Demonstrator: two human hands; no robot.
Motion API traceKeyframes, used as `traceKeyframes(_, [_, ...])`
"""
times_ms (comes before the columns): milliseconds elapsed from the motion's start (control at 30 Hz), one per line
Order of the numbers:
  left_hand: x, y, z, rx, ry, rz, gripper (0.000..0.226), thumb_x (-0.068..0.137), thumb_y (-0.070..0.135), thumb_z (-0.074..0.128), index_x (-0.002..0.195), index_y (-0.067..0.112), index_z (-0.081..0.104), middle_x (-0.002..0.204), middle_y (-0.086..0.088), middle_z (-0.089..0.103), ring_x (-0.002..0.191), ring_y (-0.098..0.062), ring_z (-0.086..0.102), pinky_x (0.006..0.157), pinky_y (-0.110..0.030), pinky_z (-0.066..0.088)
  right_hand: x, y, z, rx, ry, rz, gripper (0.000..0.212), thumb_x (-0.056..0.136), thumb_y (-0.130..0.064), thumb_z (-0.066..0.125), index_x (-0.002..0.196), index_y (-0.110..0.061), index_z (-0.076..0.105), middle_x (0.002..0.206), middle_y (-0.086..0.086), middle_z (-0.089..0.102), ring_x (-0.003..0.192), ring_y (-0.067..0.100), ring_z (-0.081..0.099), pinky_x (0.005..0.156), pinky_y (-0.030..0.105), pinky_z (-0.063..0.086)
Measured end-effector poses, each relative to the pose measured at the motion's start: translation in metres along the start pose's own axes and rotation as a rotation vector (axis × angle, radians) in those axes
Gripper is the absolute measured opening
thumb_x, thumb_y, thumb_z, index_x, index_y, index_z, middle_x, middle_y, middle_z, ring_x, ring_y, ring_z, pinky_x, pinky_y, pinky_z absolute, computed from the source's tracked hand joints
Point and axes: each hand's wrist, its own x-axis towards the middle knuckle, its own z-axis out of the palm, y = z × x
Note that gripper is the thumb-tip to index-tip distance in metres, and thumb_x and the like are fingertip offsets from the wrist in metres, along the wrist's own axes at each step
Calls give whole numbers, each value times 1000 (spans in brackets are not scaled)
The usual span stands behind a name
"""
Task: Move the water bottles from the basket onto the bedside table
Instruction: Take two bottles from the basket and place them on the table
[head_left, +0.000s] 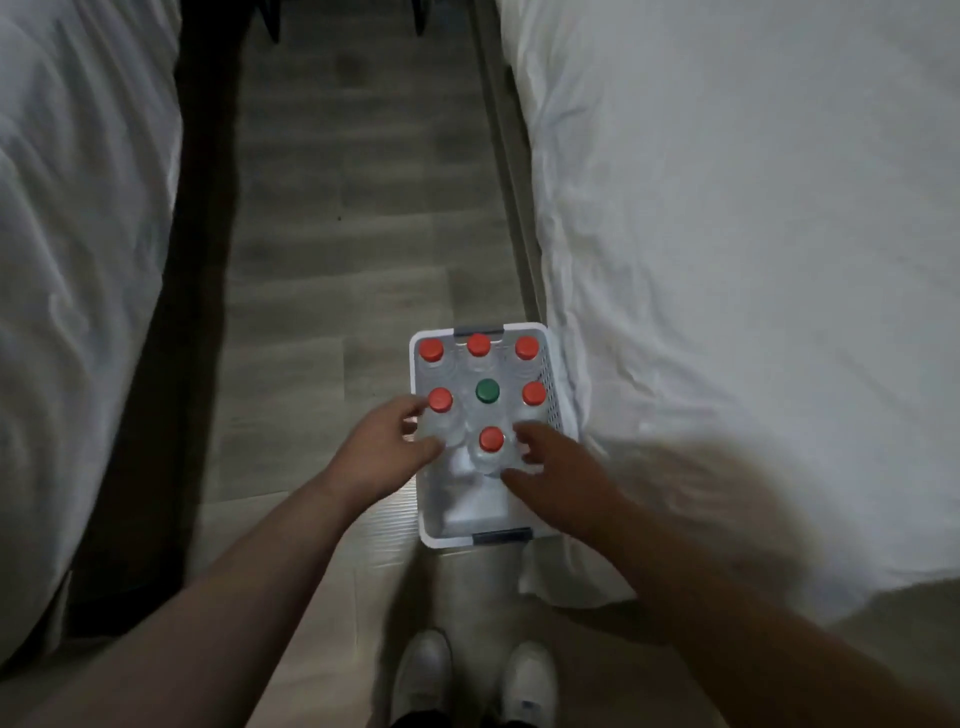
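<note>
A white basket (551, 395) with grey handles stands on the floor against the right bed. Several clear water bottles stand upright in its far half, most with red caps and one with a green cap (487, 391) in the middle. My left hand (382, 452) reaches in from the left, and its fingers and thumb curl around the left middle red-capped bottle (440, 400). My right hand (558, 480), blurred, has its fingers spread beside the nearest red-capped bottle (491, 439) and holds nothing. The basket's near half is bare. No bedside table is in view.
A bed with white bedding (753, 260) fills the right side and another bed (78, 234) the left. A narrow aisle of grey wood floor (353, 208) runs between them. My white shoes (470, 680) stand just behind the basket.
</note>
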Motion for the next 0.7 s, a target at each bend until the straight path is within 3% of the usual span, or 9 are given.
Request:
traceKeyframes(100, [42,-31,19,35,-28,74,50,78,17,71,125,24,57,116,10,62,104,-14,62,93,-32,51,32,11,28,-68,28,-93,53,86,-22,65,134,-16,45,131,4,57,117,15,52,95,20,34])
traceKeyframes(167, [60,-47,31,59,-39,100,50,77,15,72,123,25,56,114,7,63,100,-12,64,86,-25,52,46,17,44,-123,3,-74,49,88,-20,64,132,-12,45,130,5,55,121,19,50,91,17,28])
traceKeyframes(233, [74,-57,39,142,36,141,44,74,15,74,116,22,60,109,1,63,96,-15,62,79,-23,51,57,24,60,-143,28,-49,40,87,-19,64,124,-10,49,122,6,57,112,20,54,88,19,33])
traceKeyframes(367, [89,-67,47,198,103,177,29,71,22,78,97,21,65,100,-3,63,94,-20,58,86,-37,51,68,40,84,-39,184,-10,18,86,-14,64,100,-14,53,91,-5,56,80,8,53,80,26,50])
traceKeyframes(500, [81,-70,54,153,186,159,21,74,24,77,92,21,67,89,2,70,87,-20,63,81,-38,53,67,44,89,-11,242,22,12,89,-9,60,91,-12,49,76,-12,49,66,6,52,57,13,40])
traceKeyframes(600, [63,-64,47,95,220,155,19,75,24,77,91,22,68,90,5,70,88,-16,63,82,-35,53,56,39,78,-29,247,11,16,88,-13,64,93,-15,49,76,-16,42,67,-2,45,59,10,33])
traceKeyframes(700, [36,-48,28,49,242,158,20,73,26,78,90,25,68,91,8,70,89,-13,64,81,-35,54,33,22,59,-20,250,3,24,82,-20,71,91,-22,49,85,-9,53,78,9,51,66,18,37])
